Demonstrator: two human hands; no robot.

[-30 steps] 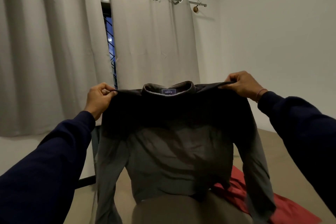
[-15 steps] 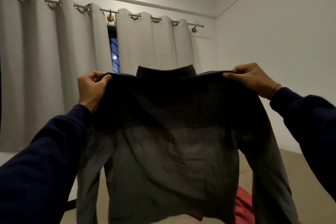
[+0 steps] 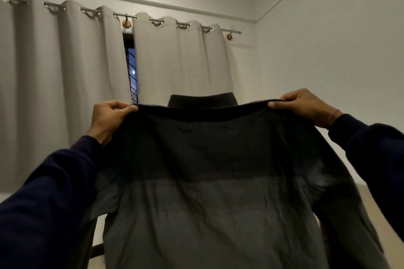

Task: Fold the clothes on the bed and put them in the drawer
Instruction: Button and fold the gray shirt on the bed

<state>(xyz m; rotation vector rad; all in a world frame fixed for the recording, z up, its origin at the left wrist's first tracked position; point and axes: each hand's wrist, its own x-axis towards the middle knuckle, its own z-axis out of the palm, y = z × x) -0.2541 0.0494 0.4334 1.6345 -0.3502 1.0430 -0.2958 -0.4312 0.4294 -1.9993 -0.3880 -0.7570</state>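
A dark grey collared shirt hangs spread in front of me, its back towards me and the collar standing up at the top. My left hand pinches its left shoulder seam. My right hand pinches the right shoulder seam, a thin bracelet on that wrist. Both sleeves droop down at the sides. The shirt fills the lower view and hides most of the bed; only a beige strip of bed shows at the right. No drawer is in view.
Pale curtains hang on a rod across the far wall, with a narrow gap showing a barred window. A plain white wall runs along the right.
The shirt has been lifted and turned so its back faces me; the collar label no longer shows. The view tilted upward, and the red cloth on the bed is now hidden.
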